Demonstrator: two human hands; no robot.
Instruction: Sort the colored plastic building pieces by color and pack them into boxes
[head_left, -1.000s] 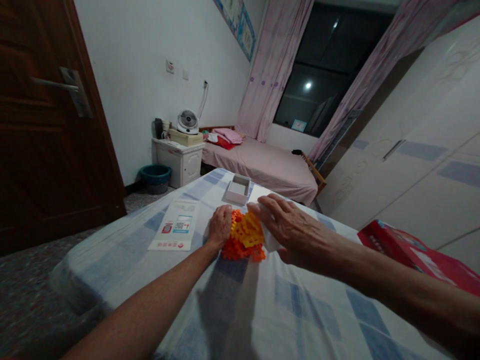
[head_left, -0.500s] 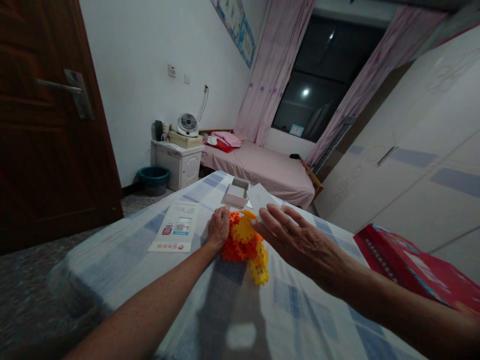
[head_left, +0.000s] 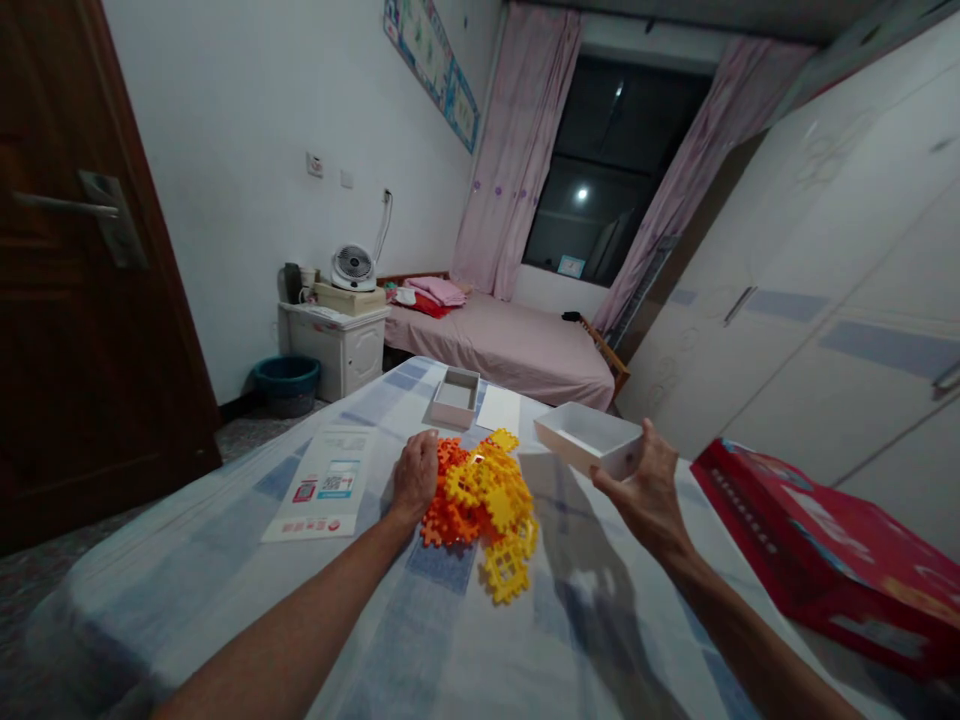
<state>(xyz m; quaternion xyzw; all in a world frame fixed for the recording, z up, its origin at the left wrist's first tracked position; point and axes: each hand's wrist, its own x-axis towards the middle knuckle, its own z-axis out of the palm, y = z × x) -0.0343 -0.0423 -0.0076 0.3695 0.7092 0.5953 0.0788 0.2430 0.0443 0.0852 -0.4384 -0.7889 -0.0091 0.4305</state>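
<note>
A heap of plastic building pieces lies on the covered table: orange pieces (head_left: 448,515) on the left and yellow pieces (head_left: 499,492) on top and to the right. My left hand (head_left: 415,478) rests on the cloth, cupped against the orange side, its fingers loosely bent and partly hidden, grasping no piece that I can see. To the right, my right hand (head_left: 649,485) grips a shallow white box (head_left: 589,440) by its right end, thumb in front and fingers behind. The box is tilted above the cloth, and its visible inside holds nothing.
Behind the heap stand another small box (head_left: 455,400) and a white card (head_left: 499,409). A printed leaflet (head_left: 322,485) lies at left on the checked cloth (head_left: 360,640). A large red box (head_left: 832,540) sits at right. Beyond are a bed (head_left: 510,345) and a cabinet (head_left: 352,350).
My right hand has moved from above the heap to the right and now holds the white box. Yellow pieces have spread over the heap. My left hand stays beside it.
</note>
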